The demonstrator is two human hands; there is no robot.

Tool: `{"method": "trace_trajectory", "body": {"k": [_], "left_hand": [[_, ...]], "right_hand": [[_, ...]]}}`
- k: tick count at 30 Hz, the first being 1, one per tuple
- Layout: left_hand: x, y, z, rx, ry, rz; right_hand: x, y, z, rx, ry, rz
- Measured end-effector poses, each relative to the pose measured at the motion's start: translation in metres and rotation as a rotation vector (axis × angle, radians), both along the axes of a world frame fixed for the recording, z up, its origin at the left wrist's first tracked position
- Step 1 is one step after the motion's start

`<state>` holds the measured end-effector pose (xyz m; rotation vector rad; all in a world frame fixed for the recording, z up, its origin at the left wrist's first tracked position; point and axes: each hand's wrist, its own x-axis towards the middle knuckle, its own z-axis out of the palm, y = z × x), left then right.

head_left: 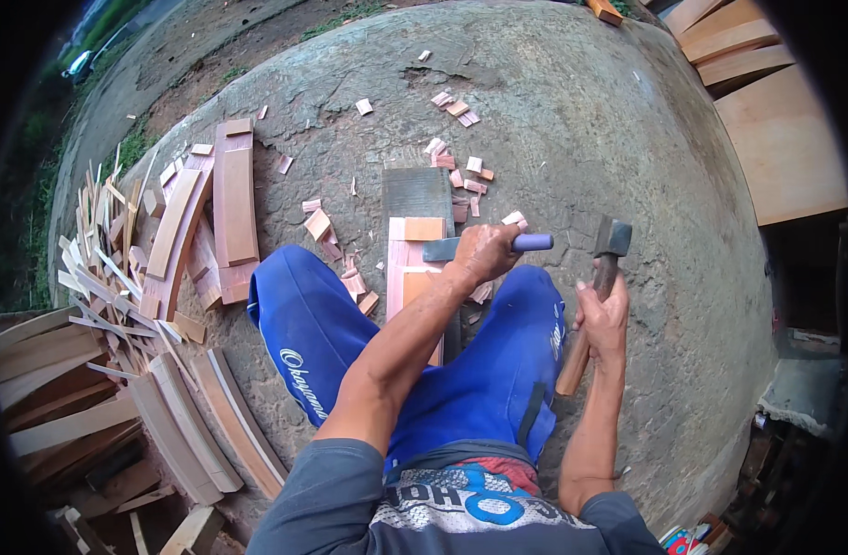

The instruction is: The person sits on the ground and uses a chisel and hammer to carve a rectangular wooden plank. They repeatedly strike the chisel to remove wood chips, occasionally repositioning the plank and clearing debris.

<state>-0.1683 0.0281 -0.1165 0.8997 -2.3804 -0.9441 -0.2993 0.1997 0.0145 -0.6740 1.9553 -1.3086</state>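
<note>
My left hand (484,250) is closed around a chisel with a flat steel blade (440,250) and a purple handle (533,241), held across a pinkish wooden piece (401,268) that has orange-tan blocks on it. This piece lies on a dark grey board (415,190) between my blue-clad knees. On the right, my right hand (602,314) grips a hammer with a wooden handle (574,361) and a square steel head (614,237) raised upright, apart from the chisel. Small pink and tan offcuts (318,222) lie scattered around the board.
Curved wooden pieces (239,194) lie at the left beside a heap of thin offcuts (96,240) and a pile of planks (45,370). Wooden panels (780,139) lean at the upper right. The rounded concrete surface (664,388) drops away at its edges; a road runs at the upper left.
</note>
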Motion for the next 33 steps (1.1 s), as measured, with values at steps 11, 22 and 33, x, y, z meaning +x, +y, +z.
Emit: {"method": "trace_trajectory", "body": {"k": [11, 22, 33], "left_hand": [[-0.022, 0.010, 0.009, 0.021, 0.034, -0.049], [-0.017, 0.000, 0.002, 0.050, 0.080, 0.018], [-0.018, -0.004, -0.009, 0.018, 0.020, 0.034]], "right_hand": [[0.012, 0.026, 0.003, -0.069, -0.126, -0.047], [0.016, 0.018, 0.021, -0.003, -0.062, 0.029], [0.000, -0.004, 0.007, 0.132, 0.053, 0.165]]}}
